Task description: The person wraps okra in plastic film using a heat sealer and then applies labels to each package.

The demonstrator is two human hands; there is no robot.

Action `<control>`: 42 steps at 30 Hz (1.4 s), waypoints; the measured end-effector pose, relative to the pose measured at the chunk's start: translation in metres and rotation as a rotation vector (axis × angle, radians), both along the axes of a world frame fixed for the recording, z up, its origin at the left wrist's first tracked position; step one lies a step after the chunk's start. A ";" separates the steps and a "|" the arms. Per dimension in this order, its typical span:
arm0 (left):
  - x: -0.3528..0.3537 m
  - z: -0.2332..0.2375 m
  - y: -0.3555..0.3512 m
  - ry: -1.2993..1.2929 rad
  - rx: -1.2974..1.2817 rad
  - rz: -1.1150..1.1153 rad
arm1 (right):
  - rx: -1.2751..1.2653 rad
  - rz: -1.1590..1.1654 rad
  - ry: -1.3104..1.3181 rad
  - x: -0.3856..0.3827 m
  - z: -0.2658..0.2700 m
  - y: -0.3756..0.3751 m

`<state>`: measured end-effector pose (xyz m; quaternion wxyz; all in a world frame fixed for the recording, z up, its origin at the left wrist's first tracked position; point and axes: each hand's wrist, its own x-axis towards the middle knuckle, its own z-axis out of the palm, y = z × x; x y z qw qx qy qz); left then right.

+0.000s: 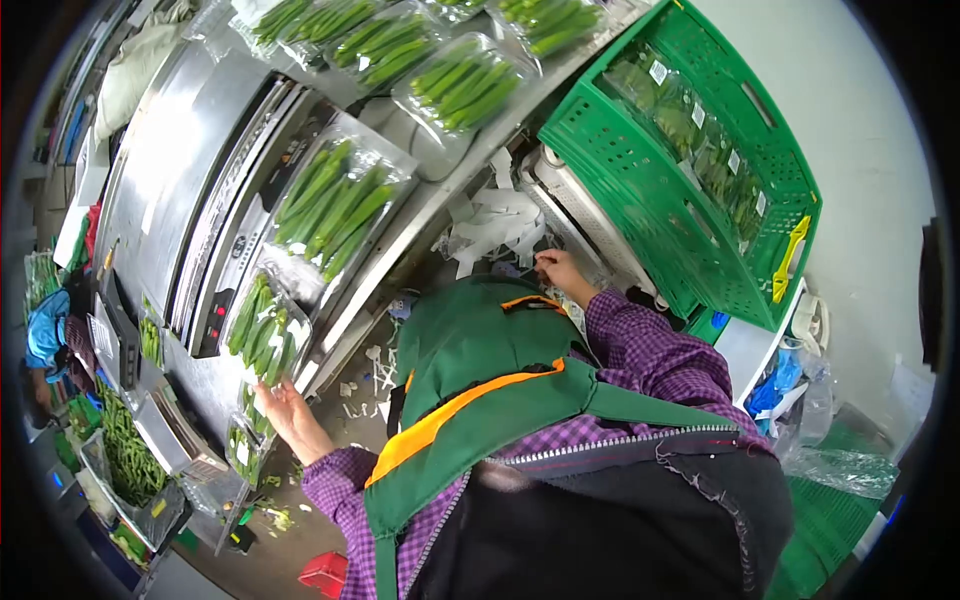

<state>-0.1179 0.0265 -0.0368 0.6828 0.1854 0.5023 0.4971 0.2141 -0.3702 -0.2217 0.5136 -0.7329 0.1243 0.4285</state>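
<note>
My left hand (290, 415) is at the near edge of a clear-wrapped pack of long green pods (262, 325) on the steel worktop. Its fingers are stretched out, and the fingertips seem to touch the wrap. Further up the worktop, a larger wrapped pack of green pods (335, 210) lies by the wrapping machine (240, 225). My right hand (562, 275) is in front of my green apron (480, 340), thumb and fingers drawn together. Anything between them is too small to make out. Beside it hangs a tangle of white paper strips (495, 225).
More wrapped packs (465, 85) fill the worktop's far end. A green crate (680, 170) with labelled packs and a yellow strip (790, 260) stands at right. Loose green pods (130, 450) fill a container at lower left, near another person's blue sleeve (47, 325). A red object (325, 573) lies on the floor.
</note>
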 end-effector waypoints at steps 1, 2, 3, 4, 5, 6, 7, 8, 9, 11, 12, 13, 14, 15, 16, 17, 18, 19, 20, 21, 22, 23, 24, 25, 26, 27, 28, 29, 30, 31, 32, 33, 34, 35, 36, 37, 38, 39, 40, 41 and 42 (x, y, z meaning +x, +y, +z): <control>0.015 0.007 -0.012 0.071 0.082 -0.092 | 0.009 0.024 0.006 0.003 -0.007 -0.003; 0.026 0.014 -0.020 0.146 0.164 -0.186 | 0.019 0.047 0.014 0.003 -0.014 -0.005; 0.029 0.011 -0.017 0.208 0.119 -0.136 | 0.008 0.075 0.023 0.005 -0.024 -0.005; 0.028 0.009 -0.012 0.222 0.132 -0.144 | 0.021 0.066 0.036 0.006 -0.025 -0.001; 0.025 0.008 -0.005 0.271 0.060 -0.101 | -0.008 0.099 0.056 0.007 -0.026 0.005; 0.020 0.007 0.003 0.318 -0.009 -0.053 | -0.035 0.136 0.074 0.007 -0.028 0.011; 0.015 0.004 0.008 0.339 0.036 -0.105 | 0.067 0.104 0.078 0.005 -0.040 0.014; 0.009 0.001 0.014 0.398 0.046 -0.118 | 0.080 0.100 0.091 0.003 -0.053 0.018; -0.010 -0.012 0.027 0.412 0.064 -0.146 | 0.096 0.097 0.119 0.002 -0.056 0.026; -0.024 -0.012 0.030 0.441 0.085 -0.183 | 0.079 0.113 0.141 0.004 -0.066 0.046; -0.021 -0.006 0.022 0.458 0.089 -0.192 | 0.086 0.102 0.147 0.007 -0.075 0.056; -0.029 -0.006 0.020 0.481 0.103 -0.203 | 0.061 0.150 0.120 0.010 -0.086 0.066; -0.028 0.000 0.007 0.504 0.120 -0.201 | 0.036 0.199 0.094 0.011 -0.097 0.077; -0.010 0.019 -0.026 0.623 0.186 -0.258 | -0.014 0.185 0.109 0.018 -0.106 0.089; -0.048 -0.008 -0.019 0.833 0.322 -0.357 | -0.009 0.173 0.113 0.021 -0.121 0.102; -0.074 -0.021 -0.024 1.073 0.475 -0.489 | -0.060 0.138 -0.091 0.021 -0.138 0.115; -0.053 -0.016 -0.049 0.748 0.152 -0.319 | -0.112 0.108 -0.303 0.027 -0.157 0.127; -0.068 -0.044 -0.061 0.814 0.169 -0.269 | -0.095 0.082 -0.259 0.035 -0.173 0.138; -0.094 -0.058 -0.069 0.658 0.187 -0.628 | -0.090 0.080 -0.249 0.039 -0.193 0.149; -0.051 -0.056 -0.107 0.874 -0.025 -0.481 | -0.097 0.074 -0.336 0.042 -0.217 0.159; -0.038 -0.069 -0.126 0.874 -0.126 -0.470 | -0.107 0.063 -0.428 0.046 -0.235 0.166; -0.025 -0.080 -0.140 0.821 -0.174 -0.583 | 0.011 0.050 -0.257 0.055 -0.204 0.168; -0.028 -0.100 -0.149 0.818 -0.201 -0.667 | -0.079 0.121 -0.438 0.042 -0.250 0.173; -0.009 -0.108 -0.159 0.829 -0.217 -0.787 | -0.113 0.167 -0.500 0.034 -0.267 0.172; 0.012 -0.111 -0.168 0.838 -0.233 -0.914 | -0.155 0.212 -0.558 0.020 -0.272 0.168; 0.022 -0.123 -0.172 0.800 -0.186 -1.022 | -0.068 0.294 -0.487 0.016 -0.252 0.158; 0.032 -0.135 -0.174 0.755 -0.135 -1.127 | 0.020 0.375 -0.418 0.012 -0.222 0.145; 0.047 -0.145 -0.176 0.751 -0.068 -1.221 | 0.082 0.410 -0.331 0.005 -0.200 0.133; 0.065 -0.150 -0.177 0.691 -0.053 -1.264 | 0.146 0.445 -0.249 -0.001 -0.177 0.122; 0.085 -0.155 -0.179 0.661 -0.048 -1.294 | 0.271 0.372 -0.149 -0.006 -0.149 0.109; 0.104 -0.158 -0.179 0.632 -0.041 -1.323 | 0.399 0.298 -0.054 -0.012 -0.126 0.099; 0.120 -0.164 -0.176 0.689 0.029 -1.467 | 0.471 0.323 -0.046 -0.019 -0.112 0.088; 0.141 -0.164 -0.178 0.655 0.049 -1.490 | 0.543 0.350 -0.035 -0.025 -0.099 0.077; 0.163 -0.163 -0.181 0.601 -0.093 -1.478 | 0.608 0.344 -0.014 -0.027 -0.075 0.065; 0.182 -0.160 -0.183 0.554 -0.237 -1.461 | 0.676 0.340 0.010 -0.031 -0.046 0.055; 0.197 -0.158 -0.185 0.378 -0.312 -1.529 | 0.571 0.426 0.007 -0.031 -0.024 0.047; 0.211 -0.156 -0.190 0.275 -0.337 -1.481 | 0.466 0.509 0.007 -0.033 -0.005 0.041; 0.220 -0.154 -0.195 0.276 -0.324 -1.464 | 0.569 0.394 0.081 -0.042 0.014 0.036; 0.228 -0.152 -0.200 0.278 -0.310 -1.445 | 0.674 0.280 0.153 -0.047 0.031 0.030; 0.245 -0.128 -0.209 0.251 -0.358 -1.382 | 0.562 0.408 0.146 -0.044 0.050 0.018; 0.253 -0.129 -0.208 0.166 -0.398 -1.346 | 0.563 0.404 0.139 -0.048 0.058 0.009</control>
